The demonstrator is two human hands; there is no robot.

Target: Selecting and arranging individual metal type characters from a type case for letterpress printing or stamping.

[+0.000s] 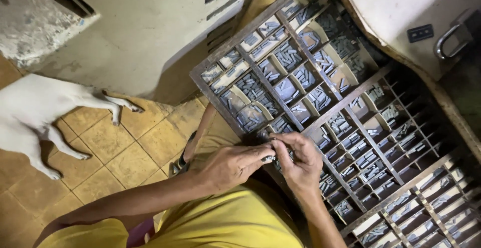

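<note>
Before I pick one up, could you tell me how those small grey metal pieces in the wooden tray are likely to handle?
The metal pieces look like stiff little bars, probably heavy for their size. They lie loose in heaps, so they likely scatter if the tray is jolted. Both hands pinch some with fingertips, suggesting they are fiddly.

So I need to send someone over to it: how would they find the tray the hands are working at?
Start at the white dog lying on the tiled floor; the tray is the big dark wooden one to its right. Unlike the plain pale tabletop beyond it, it is split into many small compartments holding little grey metal pieces.
</note>
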